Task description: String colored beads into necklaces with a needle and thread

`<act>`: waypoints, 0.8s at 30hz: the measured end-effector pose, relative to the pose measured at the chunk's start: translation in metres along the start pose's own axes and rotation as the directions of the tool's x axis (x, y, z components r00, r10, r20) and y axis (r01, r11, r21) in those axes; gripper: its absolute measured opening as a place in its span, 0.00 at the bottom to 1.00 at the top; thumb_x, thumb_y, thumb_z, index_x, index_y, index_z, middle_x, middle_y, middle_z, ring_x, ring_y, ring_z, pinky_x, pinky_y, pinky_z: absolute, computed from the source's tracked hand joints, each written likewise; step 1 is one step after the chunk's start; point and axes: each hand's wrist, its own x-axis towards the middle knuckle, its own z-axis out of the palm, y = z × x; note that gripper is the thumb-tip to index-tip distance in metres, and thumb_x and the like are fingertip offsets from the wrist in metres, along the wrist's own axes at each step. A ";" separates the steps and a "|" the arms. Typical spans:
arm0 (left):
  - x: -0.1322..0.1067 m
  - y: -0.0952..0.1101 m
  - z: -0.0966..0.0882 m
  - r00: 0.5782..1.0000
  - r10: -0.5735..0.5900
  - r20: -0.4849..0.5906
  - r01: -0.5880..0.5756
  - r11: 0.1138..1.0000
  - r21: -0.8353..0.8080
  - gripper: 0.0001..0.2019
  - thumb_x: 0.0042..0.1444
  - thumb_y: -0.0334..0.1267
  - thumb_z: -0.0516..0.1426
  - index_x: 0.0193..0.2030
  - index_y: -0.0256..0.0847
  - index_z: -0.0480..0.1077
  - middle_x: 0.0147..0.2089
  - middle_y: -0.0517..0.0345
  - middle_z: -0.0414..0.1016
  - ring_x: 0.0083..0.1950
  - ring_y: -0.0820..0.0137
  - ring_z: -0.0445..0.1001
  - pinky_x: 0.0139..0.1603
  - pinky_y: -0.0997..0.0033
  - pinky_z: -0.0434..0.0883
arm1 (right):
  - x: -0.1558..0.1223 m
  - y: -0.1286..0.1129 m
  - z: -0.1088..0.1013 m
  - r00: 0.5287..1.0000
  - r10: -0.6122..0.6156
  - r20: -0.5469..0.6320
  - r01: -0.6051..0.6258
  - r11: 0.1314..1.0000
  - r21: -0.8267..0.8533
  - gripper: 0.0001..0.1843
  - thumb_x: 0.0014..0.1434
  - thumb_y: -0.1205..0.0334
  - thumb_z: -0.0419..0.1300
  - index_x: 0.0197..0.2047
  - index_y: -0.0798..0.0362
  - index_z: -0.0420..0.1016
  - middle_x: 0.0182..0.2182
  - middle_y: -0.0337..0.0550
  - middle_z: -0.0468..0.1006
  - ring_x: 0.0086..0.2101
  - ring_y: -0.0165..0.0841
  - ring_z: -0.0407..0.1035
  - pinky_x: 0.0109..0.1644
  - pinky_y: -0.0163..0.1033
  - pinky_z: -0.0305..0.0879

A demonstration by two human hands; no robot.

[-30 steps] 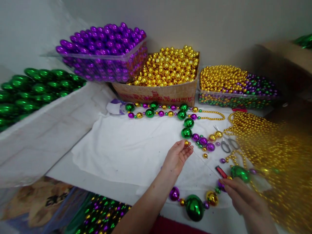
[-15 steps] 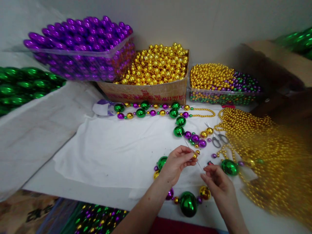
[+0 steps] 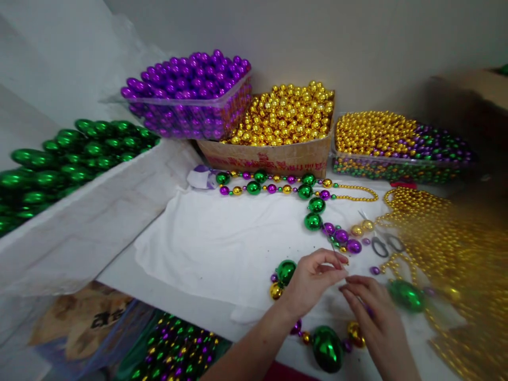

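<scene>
My left hand is closed in a pinch over the white cloth. A thin needle sticks up from its fingertips, and a small gold bead shows beside them. Close against it, my right hand pinches too; what lies between its fingers is too small to make out. Below the hands curves a strand with a large green ball, a gold ball and smaller purple beads. Just beyond the left fingers lie loose purple balls and green balls.
A finished-looking bead necklace lies at the back. Scissors rest near piled gold bead strings. Behind stand a purple-ball tub, a gold-ball carton and a small-bead tub. Green balls fill a box at left.
My hands have come together, the right fingers now close to the left fingertips. Less of the needle shows. The whole view has shifted, so the things appear farther right and slightly lower.
</scene>
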 end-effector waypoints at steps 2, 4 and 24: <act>-0.001 0.001 0.001 0.999 0.000 -0.034 -0.001 0.999 -0.047 0.04 0.50 0.32 0.63 0.30 0.37 0.72 0.44 0.52 0.75 0.48 0.65 0.72 0.48 0.69 0.67 | -0.002 -0.001 -0.003 0.996 0.030 -0.081 -0.032 0.999 -0.026 0.12 0.58 0.52 0.57 0.35 0.46 0.81 0.42 0.46 0.76 0.45 0.44 0.66 0.51 0.49 0.60; 0.000 0.002 0.002 0.997 -0.018 -0.077 0.012 0.996 -0.089 0.03 0.49 0.33 0.63 0.29 0.37 0.73 0.42 0.52 0.76 0.47 0.66 0.72 0.48 0.70 0.66 | -0.006 -0.006 -0.006 0.982 0.119 -0.149 -0.112 0.992 0.056 0.13 0.57 0.50 0.59 0.34 0.47 0.81 0.40 0.46 0.77 0.45 0.44 0.67 0.51 0.47 0.61; 0.017 -0.017 -0.015 0.975 -0.168 -0.144 0.176 0.983 0.045 0.08 0.48 0.36 0.62 0.35 0.37 0.72 0.35 0.54 0.74 0.36 0.69 0.73 0.38 0.68 0.71 | -0.016 -0.007 -0.026 0.753 0.640 -0.155 -0.370 0.605 0.705 0.18 0.43 0.49 0.71 0.28 0.54 0.75 0.21 0.37 0.69 0.24 0.25 0.59 0.24 0.26 0.56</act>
